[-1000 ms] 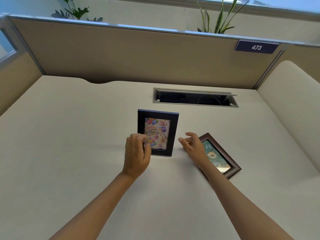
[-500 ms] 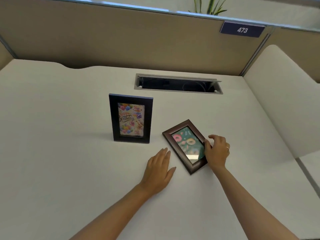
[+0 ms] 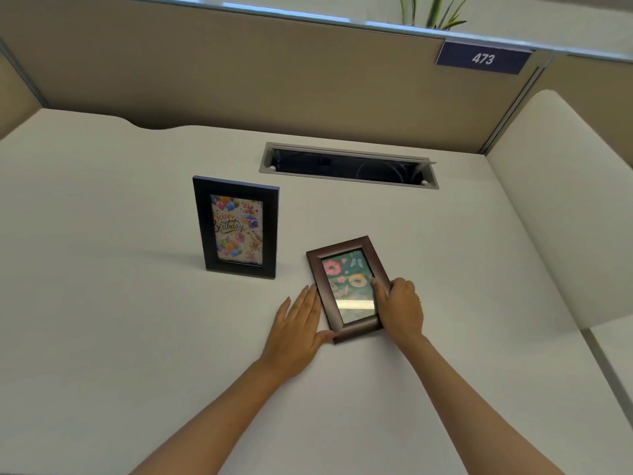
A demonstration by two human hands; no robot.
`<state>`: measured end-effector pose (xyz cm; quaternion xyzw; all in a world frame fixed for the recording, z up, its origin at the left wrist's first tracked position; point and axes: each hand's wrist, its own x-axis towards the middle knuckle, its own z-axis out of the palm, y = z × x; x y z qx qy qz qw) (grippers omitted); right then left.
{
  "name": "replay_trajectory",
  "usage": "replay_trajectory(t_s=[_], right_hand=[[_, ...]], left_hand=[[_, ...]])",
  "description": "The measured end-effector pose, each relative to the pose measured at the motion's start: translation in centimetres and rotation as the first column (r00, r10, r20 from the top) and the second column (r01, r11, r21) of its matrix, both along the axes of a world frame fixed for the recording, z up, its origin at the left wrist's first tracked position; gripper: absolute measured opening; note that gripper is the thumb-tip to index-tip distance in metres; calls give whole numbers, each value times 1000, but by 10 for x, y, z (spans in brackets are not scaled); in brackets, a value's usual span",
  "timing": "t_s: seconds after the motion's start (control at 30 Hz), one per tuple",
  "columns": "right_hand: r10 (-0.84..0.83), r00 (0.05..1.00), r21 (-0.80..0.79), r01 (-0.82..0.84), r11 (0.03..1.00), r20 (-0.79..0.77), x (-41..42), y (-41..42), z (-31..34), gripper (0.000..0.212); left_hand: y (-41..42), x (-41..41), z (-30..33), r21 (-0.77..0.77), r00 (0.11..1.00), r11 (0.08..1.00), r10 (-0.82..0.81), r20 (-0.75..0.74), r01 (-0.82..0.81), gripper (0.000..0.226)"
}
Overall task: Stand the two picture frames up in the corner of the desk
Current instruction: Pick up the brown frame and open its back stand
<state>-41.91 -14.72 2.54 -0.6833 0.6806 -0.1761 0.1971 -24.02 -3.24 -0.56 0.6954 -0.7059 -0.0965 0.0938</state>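
A black picture frame (image 3: 236, 228) with a "Happy Birthday" balloon card stands upright on the white desk (image 3: 102, 303), left of centre. To its right a brown wooden frame (image 3: 346, 286) with a doughnut picture lies face up, slightly turned. My right hand (image 3: 399, 308) grips that frame's right edge, thumb over the glass. My left hand (image 3: 298, 332) lies flat beside the frame's left edge, fingers stretched, thumb touching its near corner.
A grey cable tray opening (image 3: 347, 166) is cut into the desk behind the frames. Beige partition walls (image 3: 239, 73) close the back; a blue "473" plate (image 3: 483, 58) hangs top right. A white rounded panel (image 3: 565, 207) borders the desk's right side.
Both hands left the black frame, which now stands alone. My right hand has closed on the brown frame's right edge and my left hand has slid up against its left side.
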Motion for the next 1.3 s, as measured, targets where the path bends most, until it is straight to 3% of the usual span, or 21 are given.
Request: replay_trajectory(t_s=[0.13,0.2,0.23,0.3,0.37,0.5,0.63,0.8,1.03,1.13,1.23,1.3], right_hand=[[25,997,106,-32,994,67,-2,-6,2,45],[15,989,134,-35,990,149,-6,-9,3,46],[-11,976,159,-24,987,216,-8,-12,4,46],[-106,925,247,14,969,364,-9,-19,10,47],[-241,805,404,2,915,542,-9,-23,17,44],[-413,549,588,-185,787,726,-9,-23,24,38],[-475,395,610,-373,699,786,-2,-20,27,31],[-452,367,582,-505,638,813,8,-14,33,30],[-469,383,594,-342,728,796,19,-13,37,32],[-472,376,586,-299,753,798,27,-13,35,29],[-490,313,570,-261,779,814,37,-14,38,33],[-513,277,572,-207,794,812,44,-15,41,40]], left_hand=[[1,1,0,19,999,1000,6,-48,-5,80],[1,3,3,-4,985,1000,-6,-175,5,66],[1,4,8,-36,950,999,14,-311,-27,60],[-3,6,20,-82,793,974,121,-597,-210,48],[-10,11,34,-140,680,916,171,-713,-377,38],[-34,13,59,-241,690,892,103,-717,-383,36],[-62,9,79,-273,837,947,-8,-547,-169,53],[-85,12,86,-204,929,979,-103,-356,31,64],[-87,28,81,-317,965,948,-75,-252,-9,47],[-84,24,82,-291,939,955,-48,-341,-57,53],[-72,17,90,-265,842,954,-29,-539,-137,56],[-60,11,98,-233,782,970,-90,-616,-72,61]])
